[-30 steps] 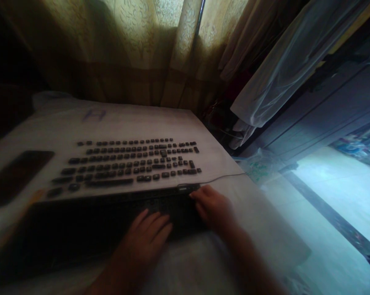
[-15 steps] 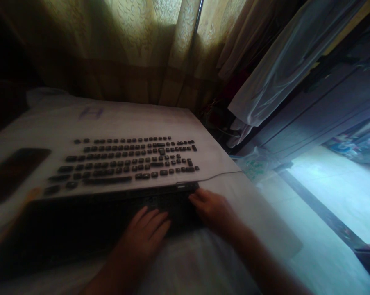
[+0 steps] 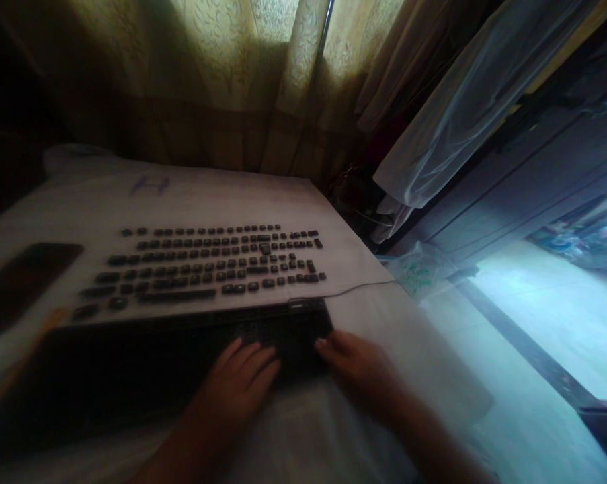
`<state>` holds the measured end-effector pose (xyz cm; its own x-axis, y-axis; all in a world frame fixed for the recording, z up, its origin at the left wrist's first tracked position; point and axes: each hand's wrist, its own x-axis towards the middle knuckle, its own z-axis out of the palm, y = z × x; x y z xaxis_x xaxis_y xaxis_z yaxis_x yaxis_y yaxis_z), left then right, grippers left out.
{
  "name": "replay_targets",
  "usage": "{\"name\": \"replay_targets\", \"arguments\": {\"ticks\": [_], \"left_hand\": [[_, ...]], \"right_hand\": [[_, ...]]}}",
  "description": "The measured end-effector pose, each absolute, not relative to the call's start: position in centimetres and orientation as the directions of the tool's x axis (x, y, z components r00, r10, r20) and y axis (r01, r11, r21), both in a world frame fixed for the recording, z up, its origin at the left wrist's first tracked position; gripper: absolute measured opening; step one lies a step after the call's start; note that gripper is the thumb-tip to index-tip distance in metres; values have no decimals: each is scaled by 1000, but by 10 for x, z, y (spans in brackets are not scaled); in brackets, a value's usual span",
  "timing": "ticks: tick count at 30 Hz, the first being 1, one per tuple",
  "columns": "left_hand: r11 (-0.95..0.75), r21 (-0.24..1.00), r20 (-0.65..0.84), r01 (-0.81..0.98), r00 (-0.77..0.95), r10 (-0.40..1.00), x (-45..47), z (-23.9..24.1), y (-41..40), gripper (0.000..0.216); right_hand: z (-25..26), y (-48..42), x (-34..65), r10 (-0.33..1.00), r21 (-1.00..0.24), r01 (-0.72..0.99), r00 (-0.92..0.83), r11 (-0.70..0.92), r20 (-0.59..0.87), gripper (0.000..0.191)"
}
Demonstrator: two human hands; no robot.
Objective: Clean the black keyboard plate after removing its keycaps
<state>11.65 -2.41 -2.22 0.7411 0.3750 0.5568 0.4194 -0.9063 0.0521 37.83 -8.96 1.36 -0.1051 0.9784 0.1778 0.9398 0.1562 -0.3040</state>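
A black keyboard body (image 3: 146,366) lies across a white cloth (image 3: 263,202) in front of me. My left hand (image 3: 240,383) rests flat on its near right part, fingers stretched out and holding nothing. My right hand (image 3: 356,366) sits at the keyboard's near right corner, fingers together and curled onto the edge. Rows of loose dark keycaps (image 3: 207,265) lie in keyboard order on the cloth just beyond the body. A thin cable (image 3: 356,288) runs off from the keyboard's far right corner.
A dark phone (image 3: 25,282) lies on the cloth at the far left. Patterned curtains (image 3: 243,81) hang behind the surface. Draped fabric (image 3: 454,114) and a dark cabinet stand at the right, with a pale floor (image 3: 545,316) below the surface's right edge.
My right hand has slid back toward me along the keyboard's right end, from its far corner to its near corner. My left hand has stayed put.
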Motion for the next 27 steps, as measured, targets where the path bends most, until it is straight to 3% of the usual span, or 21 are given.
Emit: {"name": "replay_targets", "arguments": {"ticks": [10,18,23,27], "left_hand": [[-906,74,571,418,727,382,116,-23,-25,30],[-899,58,562,433,730,388,118,-28,-27,33],[-908,29,544,417,756,364,115,-25,-24,32],[-911,54,523,409,765,375,114,-24,-23,33]], "right_hand": [[6,-105,381,980,-328,931,-109,158,164,27],[26,-110,388,946,-303,897,-291,322,144,23],[33,-91,402,939,-333,906,-160,262,305,32],[27,-67,403,942,-230,952,-125,203,313,36]]}}
